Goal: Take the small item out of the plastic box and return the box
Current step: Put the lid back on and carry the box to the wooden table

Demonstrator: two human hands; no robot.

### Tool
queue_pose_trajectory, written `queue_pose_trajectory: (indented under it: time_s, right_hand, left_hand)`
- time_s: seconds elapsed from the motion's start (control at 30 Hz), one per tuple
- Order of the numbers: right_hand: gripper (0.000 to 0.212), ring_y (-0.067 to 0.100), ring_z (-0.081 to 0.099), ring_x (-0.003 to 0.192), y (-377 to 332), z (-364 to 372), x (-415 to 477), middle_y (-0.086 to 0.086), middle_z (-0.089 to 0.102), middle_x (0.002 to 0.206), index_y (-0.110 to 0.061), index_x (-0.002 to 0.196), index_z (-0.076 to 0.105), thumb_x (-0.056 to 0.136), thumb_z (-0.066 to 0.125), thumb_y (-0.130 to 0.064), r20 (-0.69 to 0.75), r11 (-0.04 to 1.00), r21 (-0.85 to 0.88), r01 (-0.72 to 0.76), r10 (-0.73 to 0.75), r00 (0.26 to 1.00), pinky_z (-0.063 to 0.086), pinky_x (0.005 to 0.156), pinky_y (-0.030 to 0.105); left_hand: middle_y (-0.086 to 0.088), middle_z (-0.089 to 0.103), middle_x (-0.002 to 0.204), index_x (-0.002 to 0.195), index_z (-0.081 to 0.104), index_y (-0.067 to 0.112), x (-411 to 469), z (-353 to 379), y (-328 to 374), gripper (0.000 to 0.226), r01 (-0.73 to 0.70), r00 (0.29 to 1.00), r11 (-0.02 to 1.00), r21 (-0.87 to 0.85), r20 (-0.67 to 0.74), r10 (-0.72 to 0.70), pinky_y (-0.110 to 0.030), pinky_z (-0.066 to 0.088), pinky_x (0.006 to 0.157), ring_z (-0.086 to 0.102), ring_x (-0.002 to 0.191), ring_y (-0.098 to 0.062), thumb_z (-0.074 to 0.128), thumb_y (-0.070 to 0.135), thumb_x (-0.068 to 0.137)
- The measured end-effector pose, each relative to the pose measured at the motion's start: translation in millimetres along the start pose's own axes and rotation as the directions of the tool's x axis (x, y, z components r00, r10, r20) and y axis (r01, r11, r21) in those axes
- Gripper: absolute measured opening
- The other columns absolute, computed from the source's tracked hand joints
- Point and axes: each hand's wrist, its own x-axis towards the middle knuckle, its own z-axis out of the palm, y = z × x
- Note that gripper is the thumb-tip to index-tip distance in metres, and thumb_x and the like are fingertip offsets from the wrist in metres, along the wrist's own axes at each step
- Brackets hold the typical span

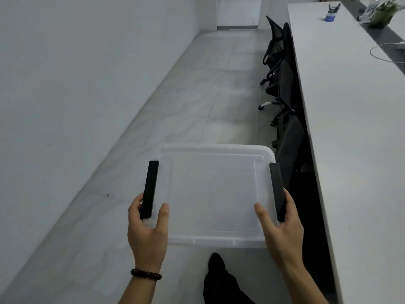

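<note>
Premises identified as office. Long white desk (350, 119) set along right side; black swivel chairs (276, 62) on castors tucked beneath it. Pen cup (331, 12), potted plant (382, 13) and white cable (385, 51) noted on desktop. Grey tiled floor (192, 102), plain white wall (76, 73) observed.

The plastic box (213, 194) is clear, slightly frosted plastic with a smooth, faintly glossy lid. Its two side latches (150, 189) look like matt black plastic. On the left wrist sits a bracelet (145, 274) of dark, polished round beads. The floor (197, 95) is pale grey tile with a marbled pattern and a soft sheen. The bench (350, 128) on the right has a smooth, matt light-grey top. The chairs (276, 36) beside it show black mesh backs.
</note>
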Motion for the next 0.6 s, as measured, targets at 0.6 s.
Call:
queue_pose_trajectory:
  time_s: [0.6]
  right_hand:
    - [0.067,-0.014,0.057,0.111,-126,309,399,-0.033,0.058,0.119,-0.035,0.142,0.045,0.083,0.077,-0.028,0.034,0.998,-0.008,0.068,-0.068,0.997,0.046,0.096,0.019]
  left_hand:
    - [0.005,0.058,0.116,0.127,0.054,0.017,482,193,34,0.044,-0.019,0.998,0.998,-0.068,-0.066,0.015,-0.019,0.039,0.083,0.053,0.106,-0.011,0.07,0.021,0.086]
